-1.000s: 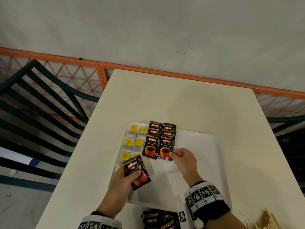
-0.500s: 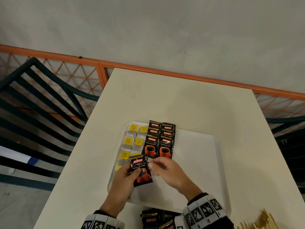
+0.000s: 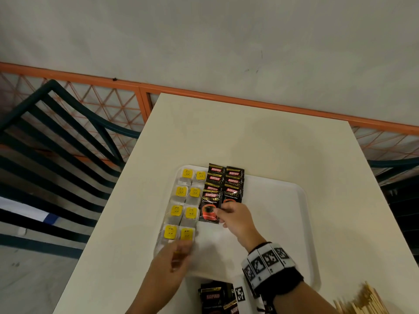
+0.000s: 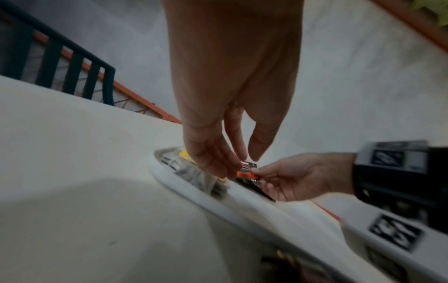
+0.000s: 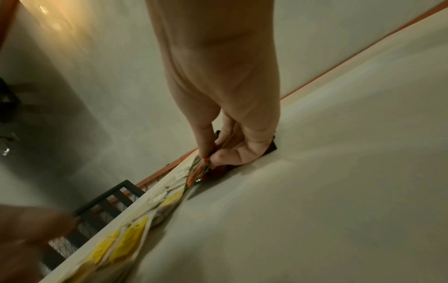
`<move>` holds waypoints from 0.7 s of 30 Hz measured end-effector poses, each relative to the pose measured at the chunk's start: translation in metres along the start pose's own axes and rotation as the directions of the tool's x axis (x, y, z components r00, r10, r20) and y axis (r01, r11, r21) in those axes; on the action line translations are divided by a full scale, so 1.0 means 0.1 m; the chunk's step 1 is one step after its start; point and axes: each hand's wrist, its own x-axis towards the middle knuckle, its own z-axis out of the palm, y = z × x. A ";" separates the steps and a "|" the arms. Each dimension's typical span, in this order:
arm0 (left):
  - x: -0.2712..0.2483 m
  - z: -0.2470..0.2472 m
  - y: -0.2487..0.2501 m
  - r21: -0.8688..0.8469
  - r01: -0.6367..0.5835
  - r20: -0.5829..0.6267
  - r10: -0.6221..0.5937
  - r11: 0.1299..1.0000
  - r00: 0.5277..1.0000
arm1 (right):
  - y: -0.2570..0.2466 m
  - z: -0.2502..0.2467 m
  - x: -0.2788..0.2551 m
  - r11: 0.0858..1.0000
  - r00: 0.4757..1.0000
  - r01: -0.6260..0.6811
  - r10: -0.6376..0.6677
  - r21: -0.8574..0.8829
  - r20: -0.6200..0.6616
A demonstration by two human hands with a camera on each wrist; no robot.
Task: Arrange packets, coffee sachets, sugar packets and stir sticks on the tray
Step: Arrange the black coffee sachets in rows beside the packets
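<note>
A white tray (image 3: 283,223) lies on the table. Yellow-tagged packets (image 3: 181,211) fill its left side in two columns. Black coffee sachets (image 3: 226,180) overlap in two columns beside them. My right hand (image 3: 223,214) pinches the right edge of the nearest coffee sachet (image 3: 209,208), low over the tray at the near end of the left column. The same pinch shows in the right wrist view (image 5: 208,155) on the sachet (image 5: 197,172). My left hand (image 3: 181,257) is blurred over the tray's near left corner, fingers relaxed and empty, seen also in the left wrist view (image 4: 237,166).
More coffee sachets (image 3: 217,298) lie stacked at the table's near edge, below the tray. Wooden stir sticks (image 3: 360,302) sit at the near right. A dark slatted chair (image 3: 56,143) stands left of the table. An orange railing (image 3: 249,103) runs behind it.
The sachet passed from my left hand to my right, which carried it forward onto the left sachet column. My left hand let go and drew back toward the near left.
</note>
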 end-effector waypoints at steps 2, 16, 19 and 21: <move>-0.10 -0.01 -0.10 0.117 -0.069 0.060 0.062 0.991 0.996 | 0.01 0.03 0.04 1.000 1.000 -0.002 0.001 -0.021 -0.030; -0.38 0.29 -0.26 0.551 -0.171 0.430 -0.102 0.817 0.897 | 0.04 0.07 -0.06 0.977 0.973 0.097 -0.133 -0.188 -0.188; -0.43 0.34 -0.25 0.573 -0.202 0.428 -0.079 0.794 0.901 | 0.01 -0.08 -0.32 0.949 0.980 0.160 -0.186 -0.272 -0.071; -0.44 0.36 -0.23 0.571 -0.201 0.427 -0.078 0.796 0.901 | 0.06 -0.21 -0.55 0.920 0.981 0.194 -0.179 -0.339 0.076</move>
